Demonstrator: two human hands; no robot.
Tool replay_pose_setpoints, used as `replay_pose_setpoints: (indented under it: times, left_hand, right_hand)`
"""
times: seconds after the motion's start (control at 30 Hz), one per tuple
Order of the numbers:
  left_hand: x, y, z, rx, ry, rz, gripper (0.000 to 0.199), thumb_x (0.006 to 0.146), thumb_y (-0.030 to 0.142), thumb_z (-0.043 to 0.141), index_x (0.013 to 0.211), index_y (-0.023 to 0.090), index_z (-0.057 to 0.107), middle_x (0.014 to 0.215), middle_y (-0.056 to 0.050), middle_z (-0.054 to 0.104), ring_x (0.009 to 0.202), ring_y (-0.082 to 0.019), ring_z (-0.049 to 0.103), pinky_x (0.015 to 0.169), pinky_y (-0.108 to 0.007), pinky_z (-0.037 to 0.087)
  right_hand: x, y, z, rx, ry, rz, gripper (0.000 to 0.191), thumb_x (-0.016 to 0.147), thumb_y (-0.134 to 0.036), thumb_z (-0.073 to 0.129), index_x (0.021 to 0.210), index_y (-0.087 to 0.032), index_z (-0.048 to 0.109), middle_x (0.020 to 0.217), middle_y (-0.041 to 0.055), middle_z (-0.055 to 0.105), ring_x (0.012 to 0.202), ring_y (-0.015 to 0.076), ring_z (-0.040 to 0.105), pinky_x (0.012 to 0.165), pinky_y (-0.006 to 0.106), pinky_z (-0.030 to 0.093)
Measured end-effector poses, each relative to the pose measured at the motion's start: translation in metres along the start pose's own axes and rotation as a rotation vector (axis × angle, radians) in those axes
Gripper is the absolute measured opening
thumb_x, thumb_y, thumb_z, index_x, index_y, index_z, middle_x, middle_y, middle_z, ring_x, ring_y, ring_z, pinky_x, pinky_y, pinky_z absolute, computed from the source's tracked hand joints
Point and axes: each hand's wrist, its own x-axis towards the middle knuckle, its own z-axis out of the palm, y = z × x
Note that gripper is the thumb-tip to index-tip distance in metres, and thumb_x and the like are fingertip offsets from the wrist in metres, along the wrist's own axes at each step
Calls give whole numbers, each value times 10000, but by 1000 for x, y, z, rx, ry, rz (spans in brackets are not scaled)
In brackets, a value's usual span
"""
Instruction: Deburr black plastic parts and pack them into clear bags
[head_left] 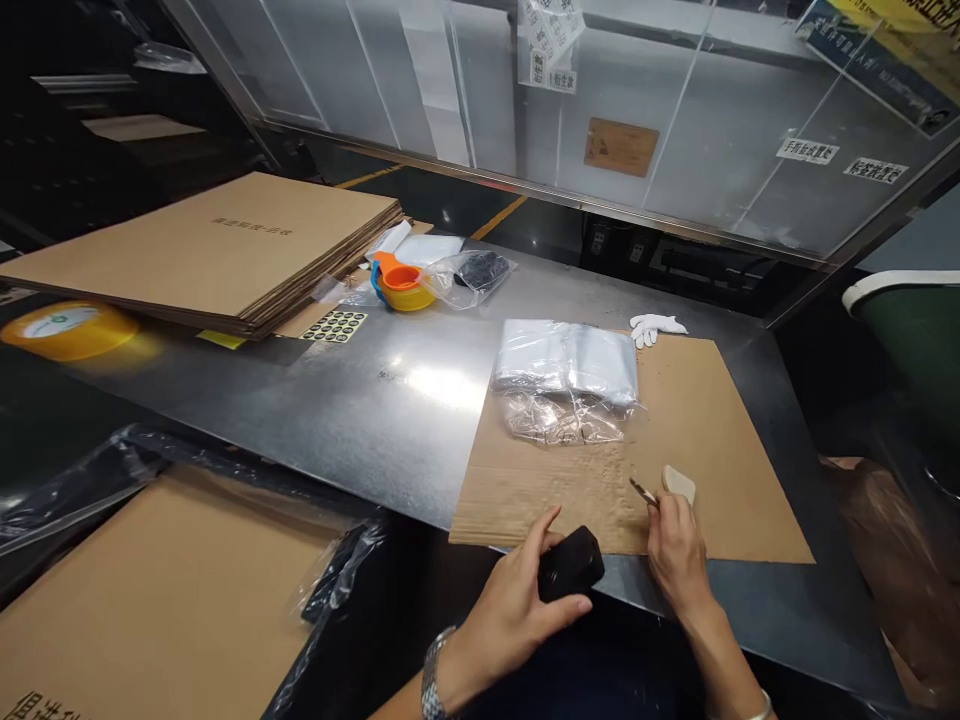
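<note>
My left hand (521, 600) holds a small black object (571, 565) between thumb and fingers, just off the table's front edge. Over the front of a flat cardboard sheet (720, 430), my right hand (676, 545) is closed on a thin metal tool (643, 491), its tip pointing up and left. Right beside those fingers lies a small cream-coloured pad (679, 484). Farther back on the cardboard rests a stack of clear plastic bags (566, 360), with crumpled clear film in front of it.
A stack of cardboard (247, 240), a yellow tape roll (71, 328), an orange and yellow tape ring (405, 285) and a bagged black item (482, 270) are on the metal table (360, 400). A white glove (656, 327) lies behind the sheet. A cardboard box (165, 600) stands lower left.
</note>
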Motion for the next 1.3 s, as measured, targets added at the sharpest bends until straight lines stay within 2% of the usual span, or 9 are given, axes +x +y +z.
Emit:
replay_pose_setpoints:
  times: [0.13,0.27,0.33,0.43,0.57,0.7,0.93,1.13,1.3]
  left_hand:
    - [6,-1,-1,289,-54,84,883,696,368,708,1410,194,218,1176,-150,580,1060,-302,539,906,-421,402]
    - [9,-2,-3,463,-82,253,900,714,358,696,1428,259,156,1152,-121,593,1005,-292,560,856,-421,430]
    - [11,-1,-7,544,-21,316,889,717,413,680,1427,266,166,1073,-107,619,945,-296,566,832,-446,429]
    - [14,-2,-11,562,257,333,892,667,493,693,1405,249,254,1109,-132,589,1006,-335,525,890,-521,376]
    - [19,-5,-2,42,546,236,985,670,410,728,1425,278,108,1391,-144,365,1229,-314,392,1008,-496,312]
    - [17,-2,14,-666,339,46,780,749,376,664,1368,243,209,1145,-108,579,1025,-239,568,880,-391,455]
    - [4,13,13,-798,265,-74,596,731,391,676,1198,202,357,861,-61,660,691,-176,638,649,-293,501]
    - [-15,22,15,-831,105,-174,645,695,422,700,1177,176,350,847,-95,677,756,-239,662,678,-351,513]
    - [-21,17,17,-822,65,-121,588,689,391,720,1123,181,384,879,-76,663,826,-203,638,755,-326,479]
  right_hand:
    - [-15,-34,-14,234,-223,-49,339,907,-425,403,1132,-192,501,861,36,581,636,128,541,592,233,470]
    - [-19,-54,-24,685,-586,15,535,750,-521,617,1153,-176,542,924,43,599,633,119,530,556,223,445]
    - [-21,-57,-23,828,-618,107,487,735,-498,648,1091,-174,576,848,25,608,654,124,528,580,226,430]
    - [-25,-61,-16,976,-454,331,458,745,-481,650,1059,-163,552,672,-28,548,511,69,434,481,192,357]
    - [-37,-78,-4,1172,-305,564,491,751,-576,591,977,-145,525,581,-46,497,396,26,331,373,160,194]
    - [-52,-92,5,1286,-473,626,564,793,-645,467,992,-122,532,623,15,569,349,24,329,337,169,104]
    - [-54,-78,-14,934,-349,456,493,897,-598,263,1050,-191,495,604,-36,499,430,68,371,430,201,305]
    - [-47,-85,-47,456,-345,-4,296,947,-377,303,896,-226,553,719,9,587,632,137,556,598,226,419]
    - [-47,-87,-50,247,-384,-204,240,945,-334,339,875,-232,544,734,19,620,629,148,609,572,209,445]
